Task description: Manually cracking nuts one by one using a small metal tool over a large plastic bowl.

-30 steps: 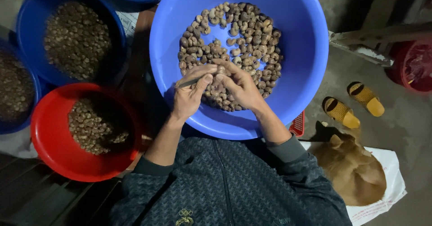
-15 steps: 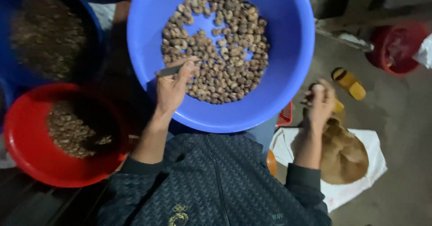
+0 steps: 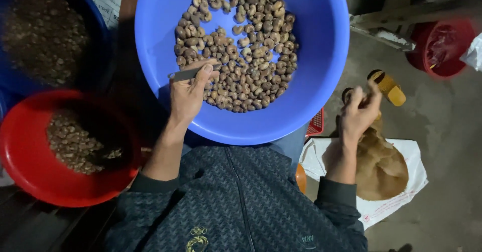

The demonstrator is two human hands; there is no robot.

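A big blue basin (image 3: 321, 46) holds a heap of brown cashew nuts (image 3: 241, 46). My left hand (image 3: 188, 94) rests at the heap's near edge and grips a small grey metal blade (image 3: 183, 75). My right hand (image 3: 361, 111) is out to the right of the basin, above an open white sack (image 3: 401, 181) with a pile of brown husks (image 3: 384, 169). Its fingers are pinched together; what they hold is blurred.
A red basin (image 3: 30, 181) with nuts sits at the lower left. A darker blue basin (image 3: 95, 36) of nuts lies at the upper left. Yellow sandals (image 3: 386, 86) and a red bucket (image 3: 442, 46) stand on the concrete floor at the right.
Both hands worked together over the nuts a second ago. My right hand then swung out to the right over the sack; my left hand stayed in the basin with the blade.
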